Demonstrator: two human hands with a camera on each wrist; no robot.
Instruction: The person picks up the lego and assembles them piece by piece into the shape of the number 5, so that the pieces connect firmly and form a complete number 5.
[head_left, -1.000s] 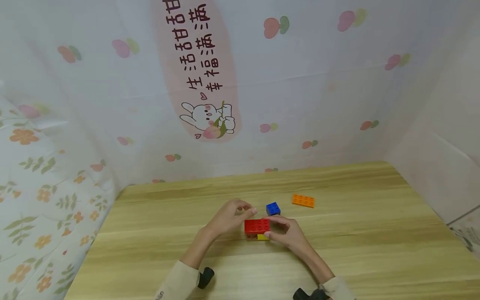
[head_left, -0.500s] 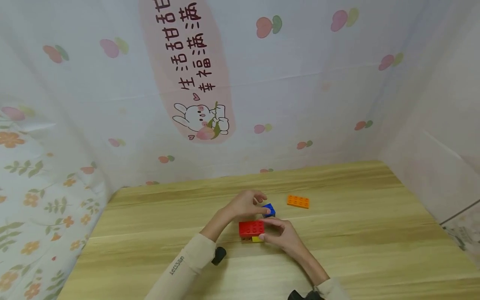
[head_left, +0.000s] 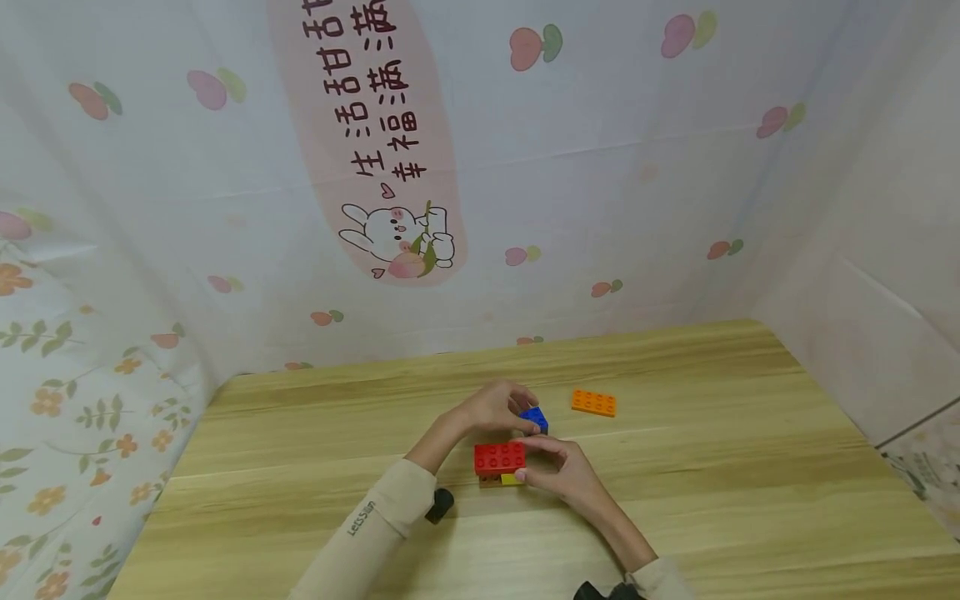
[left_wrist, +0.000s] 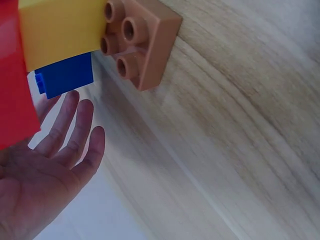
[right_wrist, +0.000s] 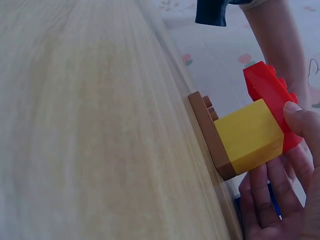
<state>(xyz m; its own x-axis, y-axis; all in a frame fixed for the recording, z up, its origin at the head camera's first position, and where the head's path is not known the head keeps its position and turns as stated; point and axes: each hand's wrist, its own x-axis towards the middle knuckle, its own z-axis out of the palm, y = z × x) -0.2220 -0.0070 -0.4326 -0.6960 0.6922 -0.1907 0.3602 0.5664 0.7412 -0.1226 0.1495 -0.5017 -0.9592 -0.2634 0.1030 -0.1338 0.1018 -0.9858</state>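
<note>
Pinches the blue brick [head_left: 537,417] with the left hand [head_left: 497,407], beyond the stack; grips the red brick [head_left: 499,457] with the right hand [head_left: 562,472], atop the yellow brick [right_wrist: 250,135] on the brown brick [left_wrist: 164,42].

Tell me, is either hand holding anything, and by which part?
The right hand pinches the red brick by its right end. The left hand seems to pinch the blue brick by its left side.

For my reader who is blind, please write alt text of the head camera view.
A right hand grips a red brick above a yellow brick and a brown brick, while the left hand pinches a blue brick behind them. An orange brick lies farther right on the wooden table.
</note>
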